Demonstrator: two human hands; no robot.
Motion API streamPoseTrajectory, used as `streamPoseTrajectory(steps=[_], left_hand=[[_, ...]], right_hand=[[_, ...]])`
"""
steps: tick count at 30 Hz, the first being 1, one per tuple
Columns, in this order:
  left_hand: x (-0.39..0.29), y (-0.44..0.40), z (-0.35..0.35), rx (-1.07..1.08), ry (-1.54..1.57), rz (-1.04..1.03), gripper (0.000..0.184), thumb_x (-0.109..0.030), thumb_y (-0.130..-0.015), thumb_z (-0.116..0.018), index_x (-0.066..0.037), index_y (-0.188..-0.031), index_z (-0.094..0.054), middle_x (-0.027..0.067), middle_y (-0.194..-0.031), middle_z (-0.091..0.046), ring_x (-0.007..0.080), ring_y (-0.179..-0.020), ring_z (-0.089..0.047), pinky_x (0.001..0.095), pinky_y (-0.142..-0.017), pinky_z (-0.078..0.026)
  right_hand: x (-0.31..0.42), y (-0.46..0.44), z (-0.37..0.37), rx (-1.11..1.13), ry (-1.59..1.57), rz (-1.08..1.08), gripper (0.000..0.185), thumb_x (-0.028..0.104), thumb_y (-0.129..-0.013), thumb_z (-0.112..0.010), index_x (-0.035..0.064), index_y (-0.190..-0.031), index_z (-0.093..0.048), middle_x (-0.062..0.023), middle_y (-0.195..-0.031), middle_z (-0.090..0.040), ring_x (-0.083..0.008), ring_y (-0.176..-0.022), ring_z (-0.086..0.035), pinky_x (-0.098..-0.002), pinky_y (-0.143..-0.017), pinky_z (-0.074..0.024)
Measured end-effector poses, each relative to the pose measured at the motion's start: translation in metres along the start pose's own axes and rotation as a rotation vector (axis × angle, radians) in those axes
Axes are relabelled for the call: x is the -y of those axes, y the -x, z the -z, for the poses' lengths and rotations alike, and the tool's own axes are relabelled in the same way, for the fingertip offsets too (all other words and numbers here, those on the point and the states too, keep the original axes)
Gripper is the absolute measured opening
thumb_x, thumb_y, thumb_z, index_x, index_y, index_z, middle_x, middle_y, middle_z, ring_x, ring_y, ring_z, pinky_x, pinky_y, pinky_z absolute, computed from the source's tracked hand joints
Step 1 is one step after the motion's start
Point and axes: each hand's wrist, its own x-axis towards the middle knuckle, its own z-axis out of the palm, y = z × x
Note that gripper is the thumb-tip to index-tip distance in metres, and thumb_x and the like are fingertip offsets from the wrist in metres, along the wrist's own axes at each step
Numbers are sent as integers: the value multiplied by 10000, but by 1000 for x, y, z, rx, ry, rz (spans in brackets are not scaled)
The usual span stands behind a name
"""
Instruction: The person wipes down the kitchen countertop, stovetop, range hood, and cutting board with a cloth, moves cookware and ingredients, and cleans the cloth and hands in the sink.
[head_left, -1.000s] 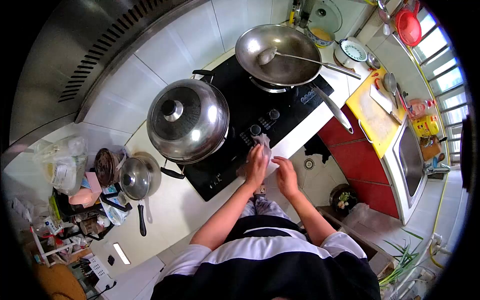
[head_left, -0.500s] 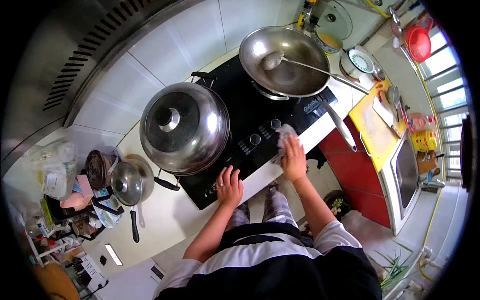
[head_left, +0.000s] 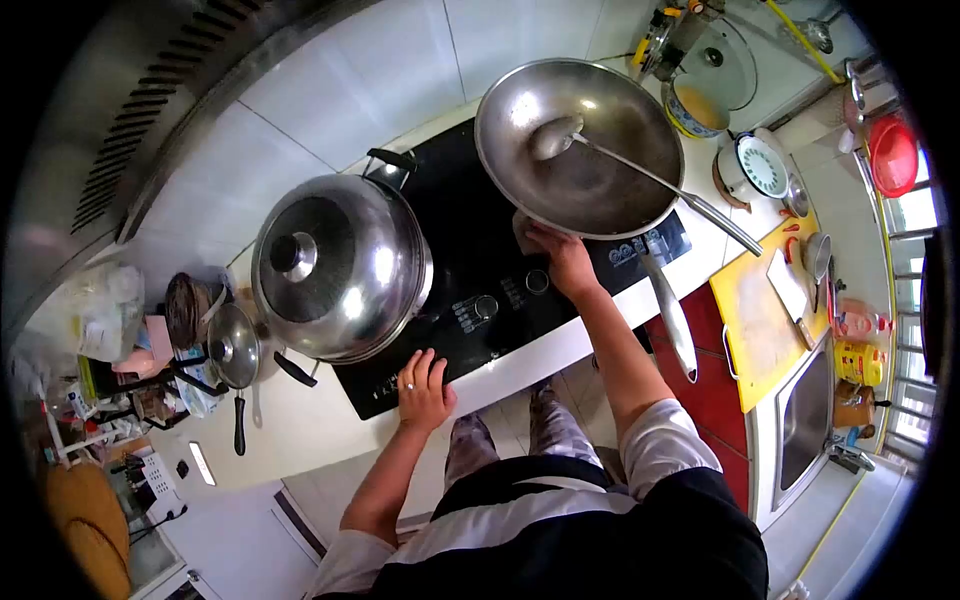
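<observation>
My left hand (head_left: 425, 391) lies flat with fingers stretched on the front edge of the black cooktop (head_left: 450, 250), a ring on one finger. My right hand (head_left: 562, 262) is at the near rim of the wok (head_left: 620, 150), its fingertips partly hidden there. It holds a pale cloth (head_left: 522, 234), of which only a small part shows, against the cooktop. In the tilted wok rests a long-handled ladle (head_left: 556, 137). A big lidded steel pot (head_left: 340, 265) stands on the cooktop's left side.
A small lidded pan (head_left: 234, 345) sits left on the counter beside piled bags. To the right lie a yellow cutting board (head_left: 750, 310) with a knife (head_left: 790, 287) and the sink (head_left: 805, 430). A bowl (head_left: 697, 108) and a white enamel pot (head_left: 758, 166) stand behind the wok.
My right hand has moved forward with the cloth, from the cooktop's front edge to beneath the wok's near rim. My left hand stays on the cooktop edge. The view has shifted slightly.
</observation>
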Motion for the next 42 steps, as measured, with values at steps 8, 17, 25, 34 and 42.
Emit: streamPoseTrajectory(steps=[8,17,25,34,42], left_hand=[[0,1,0,-4,19,22,480,-207,-721,-610,-88,-1184,-556,136,-1327,-463,345,-1244,-414,494,-988,-362],[1,1,1,2,16,-6,507,-168,-718,-625,-78,-1207,-525,146,-1342,-443,356,-1255,-400,493,-1014,-331],[1,2,1,10,-47,-30,559,-163,-718,-628,-89,-1243,-452,141,-1358,-407,359,-1261,-385,512,-1017,-315],[-3,0,1,15,-80,-27,553,-138,-715,-610,-83,-1241,-449,168,-1345,-415,375,-1245,-402,535,-1011,-327],[-7,-1,2,4,-62,-44,540,-93,-707,-591,-46,-1227,-450,195,-1329,-419,396,-1238,-392,531,-1021,-313]], right_hand=[[49,138,-3,-105,96,35,586,-7,-635,-604,19,-1220,-574,-139,-1307,-529,-336,-1232,-460,-413,-1074,-355],[92,118,-17,-122,2,21,426,83,-763,-629,24,-1181,-575,-144,-1294,-510,-344,-1220,-448,-428,-1062,-354],[-4,109,33,-389,137,-182,495,-41,-715,-549,46,-1202,-558,-142,-1306,-516,-357,-1246,-455,-454,-1074,-338],[-81,96,63,-89,240,13,528,107,-827,-562,90,-1347,-473,-136,-1436,-399,-331,-1349,-343,-508,-1116,-249],[-186,66,138,-320,465,-367,565,207,-876,-535,70,-1401,-378,-202,-1439,-362,-376,-1360,-297,-511,-1118,-231]])
